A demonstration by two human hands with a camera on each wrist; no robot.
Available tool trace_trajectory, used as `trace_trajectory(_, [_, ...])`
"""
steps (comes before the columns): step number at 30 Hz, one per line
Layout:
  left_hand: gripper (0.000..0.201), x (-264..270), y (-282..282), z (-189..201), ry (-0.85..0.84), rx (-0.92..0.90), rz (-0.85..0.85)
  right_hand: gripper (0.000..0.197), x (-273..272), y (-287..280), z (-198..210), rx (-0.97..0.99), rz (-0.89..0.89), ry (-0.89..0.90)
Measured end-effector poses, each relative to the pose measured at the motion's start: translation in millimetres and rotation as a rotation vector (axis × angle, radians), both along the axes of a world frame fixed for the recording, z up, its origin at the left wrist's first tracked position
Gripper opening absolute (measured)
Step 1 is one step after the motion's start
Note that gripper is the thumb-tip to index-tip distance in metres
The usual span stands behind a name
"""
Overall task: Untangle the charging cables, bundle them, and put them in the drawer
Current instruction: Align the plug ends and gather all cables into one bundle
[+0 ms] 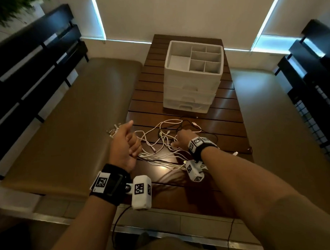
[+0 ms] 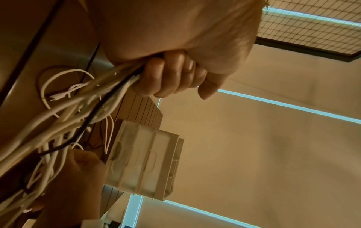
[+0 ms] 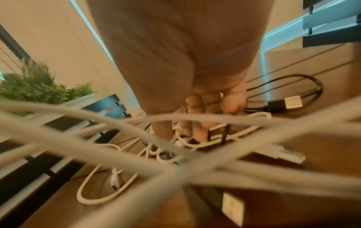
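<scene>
On the left, the left hand [image 1: 124, 145] is a fist. Its grip is tight around a bunch of cables [image 2: 109, 86], mostly white with one thin black one. The plug ends [image 1: 114, 130] stick out past the fist on its far side. I think the hand holds that end tight so the ends stay lined up while the other hand works.

From the fist the cables run to the right and spread out in loose loops on the wooden surface [image 1: 226, 126]. This messy pile [image 1: 166, 141] lies just in front of the white drawer box [image 1: 193, 77], on the side nearest the person. The loops cross over each other, so the untangling does not look done yet.

To the right of the pile is the right hand [image 1: 183, 138]. It reaches down into the loops. In the right wrist view its fingers [image 3: 201, 132] are bent in among white and black cables. They seem to hook or pinch some strands, but I cannot tell for sure how firm that grip is, because blurry cables cross in front. It looks like this hand is picking out strands to pull free.

A black cable [image 3: 304, 86] with a flat plug lies just right of that hand.

All three drawers look pushed in. The top of the drawer box has open little bins. One drawer must be pulled out later.
</scene>
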State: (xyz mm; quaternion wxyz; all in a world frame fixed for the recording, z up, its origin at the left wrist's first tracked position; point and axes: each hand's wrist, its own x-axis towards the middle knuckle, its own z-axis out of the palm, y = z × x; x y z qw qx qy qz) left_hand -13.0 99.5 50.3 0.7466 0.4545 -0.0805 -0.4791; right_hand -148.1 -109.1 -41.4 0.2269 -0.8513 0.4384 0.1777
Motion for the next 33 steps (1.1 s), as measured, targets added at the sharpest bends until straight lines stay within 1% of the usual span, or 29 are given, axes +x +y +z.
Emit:
trace_trajectory(2, [0.055, -3.0, -3.0, 0.6, -0.008, 0.024, 0.003, 0.020, -0.9, -0.2, -1.6, -0.032, -0.029, -0.077])
trace_trajectory(4, [0.053, -5.9, -8.4, 3.3, -0.010, 0.050, 0.002, 0.011, -3.9, -3.5, 6.4, -0.021, -0.118, -0.275])
trace_trajectory(5, [0.053, -8.1, -11.9, 6.0, -0.013, 0.059, 0.000, 0.011, -5.2, -6.1, 13.8, -0.015, -0.174, -0.400])
trace_trajectory(7, [0.052, -13.8, -19.6, 11.3, -0.032, 0.076, 0.009, 0.015, -7.8, -6.2, 37.8, 0.000, -0.281, -0.630])
trace_trajectory(8, [0.051, -16.5, -23.7, 13.9, -0.050, 0.085, 0.015, 0.016, -8.9, -4.4, 51.1, 0.040, -0.327, -0.738])
trace_trajectory(10, [0.047, -18.9, -31.7, 18.5, -0.092, 0.107, 0.027, 0.014, -10.7, 0.4, 76.4, 0.138, -0.383, -0.940])
trace_trajectory(11, [0.046, -19.0, -35.2, 20.7, -0.113, 0.114, 0.024, 0.014, -12.1, 2.3, 87.1, 0.151, -0.394, -1.013])
trace_trajectory(14, [0.039, -19.3, -43.5, 24.5, -0.163, 0.113, 0.011, 0.016, -17.5, 10.2, 119.7, 0.056, -0.361, -1.098])
trace_trajectory(16, [0.034, -20.6, -47.8, 28.4, -0.200, 0.112, 0.019, 0.016, -22.3, 15.4, 138.1, 0.018, -0.393, -1.228])
trace_trajectory(17, [0.033, -22.3, -49.8, 30.3, -0.209, 0.110, 0.025, 0.018, -24.2, 16.8, 146.3, -0.004, -0.415, -1.265])
trace_trajectory(18, [0.033, -24.0, -51.4, 31.3, -0.215, 0.111, 0.032, 0.019, -25.4, 18.3, 152.8, -0.026, -0.417, -1.247])
trace_trajectory(19, [0.033, -25.0, -52.2, 30.6, -0.225, 0.111, 0.037, 0.019, -26.2, 19.7, 156.6, -0.018, -0.405, -1.190])
trace_trajectory(20, [0.033, -26.3, -52.5, 29.9, -0.243, 0.110, 0.034, 0.019, -27.2, 21.8, 159.4, 0.017, -0.407, -1.155])
trace_trajectory(21, [0.033, -27.9, -53.2, 29.8, -0.263, 0.106, 0.023, 0.019, -28.0, 23.5, 162.5, 0.057, -0.440, -1.176])
trace_trajectory(23, [0.032, -31.1, -54.4, 31.4, -0.305, 0.102, -0.008, 0.020, -29.6, 25.2, 171.5, 0.102, -0.515, -1.311])
trace_trajectory(24, [0.031, -32.5, -54.8, 32.8, -0.324, 0.110, -0.020, 0.021, -28.9, 26.1, 176.5, 0.140, -0.513, -1.336])
trace_trajectory(26, [0.027, -35.0, -54.1, 33.5, -0.340, 0.123, -0.039, 0.021, -26.0, 28.5, 179.9, 0.248, -0.463, -1.267])
trace_trajectory(27, [0.026, -35.9, -54.3, 33.4, -0.341, 0.117, -0.052, 0.022, -25.1, 30.0, 181.1, 0.271, -0.461, -1.239])
trace_trajectory(28, [0.025, -36.4, -54.8, 33.6, -0.342, 0.109, -0.064, 0.022, -25.1, 31.2, 183.4, 0.265, -0.481, -1.261])
trace_trajectory(30, [0.026, -38.1, -56.0, 34.8, -0.343, 0.100, -0.083, 0.021, -27.7, 31.9, 190.4, 0.262, -0.516, -1.392])
trace_trajectory(31, [0.028, -39.0, -55.6, 35.2, -0.345, 0.099, -0.089, 0.020, -29.3, 33.4, 192.6, 0.301, -0.512, -1.444])
trace_trajectory(33, [0.035, -41.7, -55.1, 35.2, -0.350, 0.089, -0.105, 0.014, -32.6, 40.5, 191.1, 0.404, -0.501, -1.483])
